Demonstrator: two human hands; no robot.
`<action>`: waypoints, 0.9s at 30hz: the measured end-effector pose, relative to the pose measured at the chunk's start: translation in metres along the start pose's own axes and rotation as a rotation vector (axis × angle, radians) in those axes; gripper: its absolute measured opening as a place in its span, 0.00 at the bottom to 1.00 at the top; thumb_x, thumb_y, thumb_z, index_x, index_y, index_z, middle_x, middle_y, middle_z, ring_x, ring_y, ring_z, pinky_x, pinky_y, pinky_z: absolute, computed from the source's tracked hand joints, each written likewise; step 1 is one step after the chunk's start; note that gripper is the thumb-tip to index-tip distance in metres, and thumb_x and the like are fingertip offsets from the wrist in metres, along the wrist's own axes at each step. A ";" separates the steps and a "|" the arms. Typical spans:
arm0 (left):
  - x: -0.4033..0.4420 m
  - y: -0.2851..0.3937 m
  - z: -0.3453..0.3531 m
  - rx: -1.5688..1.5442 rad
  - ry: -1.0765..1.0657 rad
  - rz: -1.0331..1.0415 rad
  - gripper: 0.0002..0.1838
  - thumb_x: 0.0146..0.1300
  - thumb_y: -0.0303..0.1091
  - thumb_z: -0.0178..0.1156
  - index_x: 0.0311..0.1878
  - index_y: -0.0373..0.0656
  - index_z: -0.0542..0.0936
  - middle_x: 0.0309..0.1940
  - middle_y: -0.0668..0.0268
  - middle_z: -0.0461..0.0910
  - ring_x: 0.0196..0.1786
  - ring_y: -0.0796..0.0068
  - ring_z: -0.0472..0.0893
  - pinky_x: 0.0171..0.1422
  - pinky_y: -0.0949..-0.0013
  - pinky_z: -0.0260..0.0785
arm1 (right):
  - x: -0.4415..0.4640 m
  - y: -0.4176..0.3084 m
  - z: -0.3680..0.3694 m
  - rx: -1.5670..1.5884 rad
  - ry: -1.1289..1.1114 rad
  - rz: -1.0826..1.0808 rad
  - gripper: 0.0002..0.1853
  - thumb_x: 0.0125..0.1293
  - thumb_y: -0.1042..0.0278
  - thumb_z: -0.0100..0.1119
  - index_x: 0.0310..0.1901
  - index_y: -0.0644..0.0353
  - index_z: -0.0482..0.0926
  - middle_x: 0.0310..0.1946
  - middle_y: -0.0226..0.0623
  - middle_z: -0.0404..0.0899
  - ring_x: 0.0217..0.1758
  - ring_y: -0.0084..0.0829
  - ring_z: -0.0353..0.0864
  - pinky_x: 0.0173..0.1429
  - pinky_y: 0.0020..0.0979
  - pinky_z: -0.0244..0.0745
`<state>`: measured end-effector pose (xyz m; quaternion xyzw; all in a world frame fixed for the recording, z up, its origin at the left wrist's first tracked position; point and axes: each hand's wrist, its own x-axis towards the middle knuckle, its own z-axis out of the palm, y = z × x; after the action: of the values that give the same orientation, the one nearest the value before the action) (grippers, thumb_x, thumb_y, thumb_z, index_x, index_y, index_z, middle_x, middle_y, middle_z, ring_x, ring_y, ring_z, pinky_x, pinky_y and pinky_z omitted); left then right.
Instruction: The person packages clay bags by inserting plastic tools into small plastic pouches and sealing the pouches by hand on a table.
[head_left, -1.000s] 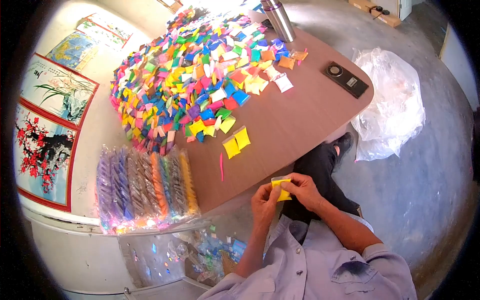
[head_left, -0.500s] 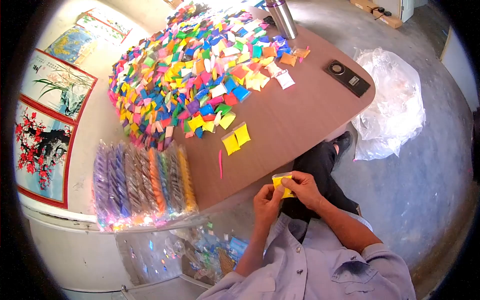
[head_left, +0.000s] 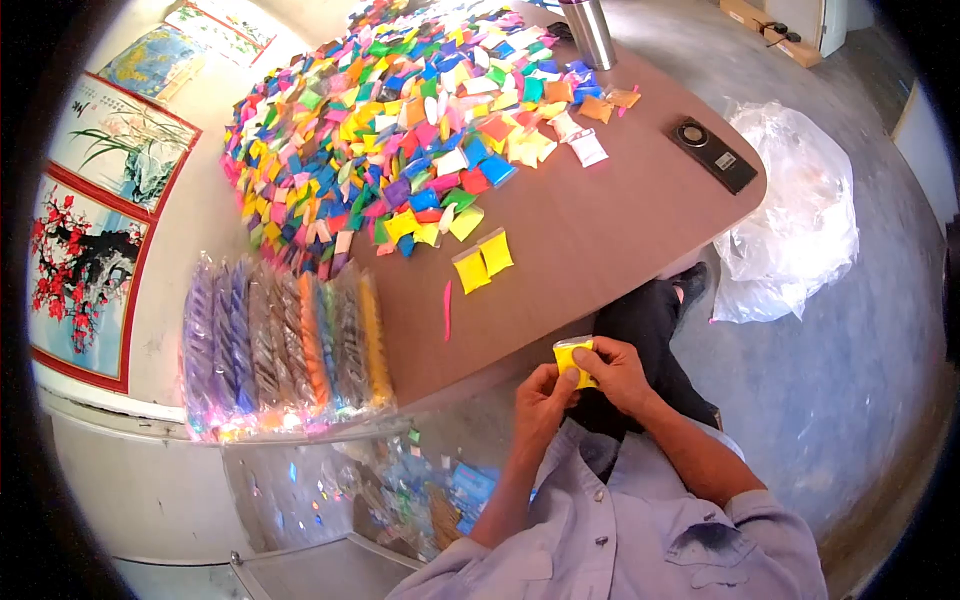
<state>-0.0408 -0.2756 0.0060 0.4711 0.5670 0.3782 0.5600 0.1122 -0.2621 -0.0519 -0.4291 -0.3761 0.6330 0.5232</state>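
Flat, yellow plastic packet (head_left: 566, 354): sits pinched in the grip of left hand (head_left: 543, 396) and right hand (head_left: 619, 376), presumably for steadiness, near the brown, round-cornered counter (head_left: 590, 240).

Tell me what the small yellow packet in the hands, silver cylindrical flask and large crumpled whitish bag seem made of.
Small yellow packet: probably smooth plastic film, its top edge clear-looking. Silver cylindrical flask: likely shiny metal, with lengthwise highlights. Large whitish bag: apparently thin translucent plastic, given glossy wrinkles.
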 end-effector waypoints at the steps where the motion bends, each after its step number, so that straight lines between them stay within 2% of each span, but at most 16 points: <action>1: 0.000 0.000 0.001 -0.003 0.006 -0.001 0.14 0.78 0.42 0.65 0.43 0.39 0.83 0.34 0.71 0.84 0.33 0.83 0.79 0.39 0.75 0.71 | 0.000 0.000 0.001 -0.002 -0.006 0.003 0.14 0.80 0.61 0.63 0.52 0.65 0.87 0.39 0.26 0.85 0.40 0.16 0.80 0.44 0.23 0.78; 3: -0.002 0.000 0.002 -0.029 -0.019 -0.054 0.15 0.78 0.43 0.65 0.44 0.39 0.84 0.35 0.70 0.85 0.34 0.83 0.79 0.39 0.75 0.70 | 0.001 -0.001 0.004 0.096 0.085 -0.024 0.14 0.80 0.61 0.63 0.52 0.64 0.86 0.38 0.26 0.84 0.39 0.16 0.80 0.43 0.22 0.78; 6: 0.001 -0.012 0.000 -0.010 -0.013 -0.039 0.14 0.78 0.42 0.66 0.44 0.39 0.84 0.34 0.70 0.85 0.33 0.82 0.79 0.38 0.75 0.70 | 0.000 -0.008 0.005 0.053 0.079 0.031 0.15 0.81 0.59 0.63 0.54 0.64 0.85 0.38 0.26 0.84 0.40 0.16 0.80 0.43 0.22 0.78; 7: 0.001 -0.015 -0.002 -0.013 -0.011 -0.050 0.14 0.78 0.42 0.66 0.44 0.39 0.84 0.34 0.70 0.85 0.33 0.82 0.79 0.38 0.75 0.70 | 0.001 -0.004 0.005 0.034 0.065 -0.005 0.15 0.81 0.59 0.62 0.55 0.63 0.85 0.36 0.25 0.83 0.37 0.14 0.79 0.39 0.21 0.76; 9: 0.002 -0.021 -0.004 -0.030 0.005 0.031 0.13 0.77 0.41 0.66 0.43 0.39 0.84 0.33 0.69 0.85 0.31 0.82 0.78 0.37 0.74 0.70 | 0.002 -0.007 0.003 0.002 0.037 0.023 0.14 0.81 0.60 0.62 0.53 0.65 0.85 0.37 0.26 0.83 0.38 0.15 0.79 0.42 0.23 0.76; 13: 0.002 -0.023 -0.008 -0.020 0.006 0.004 0.12 0.76 0.40 0.66 0.44 0.38 0.84 0.32 0.70 0.85 0.30 0.82 0.78 0.36 0.74 0.71 | -0.002 -0.013 0.003 -0.022 0.002 0.037 0.14 0.80 0.62 0.61 0.50 0.66 0.85 0.37 0.24 0.83 0.39 0.16 0.78 0.43 0.25 0.76; 15: 0.000 -0.018 -0.007 0.013 0.057 -0.036 0.13 0.78 0.40 0.66 0.49 0.38 0.85 0.35 0.70 0.86 0.34 0.85 0.80 0.38 0.78 0.70 | -0.002 -0.013 0.002 -0.008 -0.012 0.023 0.13 0.80 0.62 0.62 0.49 0.66 0.85 0.37 0.24 0.83 0.39 0.16 0.78 0.43 0.25 0.76; 25: 0.005 -0.018 -0.012 0.044 0.069 0.002 0.13 0.77 0.39 0.67 0.50 0.37 0.85 0.35 0.71 0.84 0.37 0.85 0.80 0.42 0.78 0.72 | 0.000 -0.008 0.004 -0.019 -0.010 0.050 0.12 0.80 0.64 0.62 0.52 0.64 0.86 0.38 0.25 0.83 0.39 0.15 0.79 0.43 0.22 0.77; 27: 0.003 -0.015 -0.010 0.032 0.040 0.056 0.13 0.77 0.39 0.66 0.47 0.37 0.85 0.38 0.70 0.86 0.39 0.83 0.82 0.43 0.75 0.74 | -0.001 -0.007 0.004 0.019 0.016 0.034 0.12 0.79 0.65 0.63 0.53 0.64 0.86 0.38 0.26 0.84 0.39 0.16 0.80 0.44 0.22 0.78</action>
<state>-0.0517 -0.2758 -0.0088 0.4883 0.5705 0.3940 0.5300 0.1111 -0.2615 -0.0437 -0.4354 -0.3586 0.6419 0.5195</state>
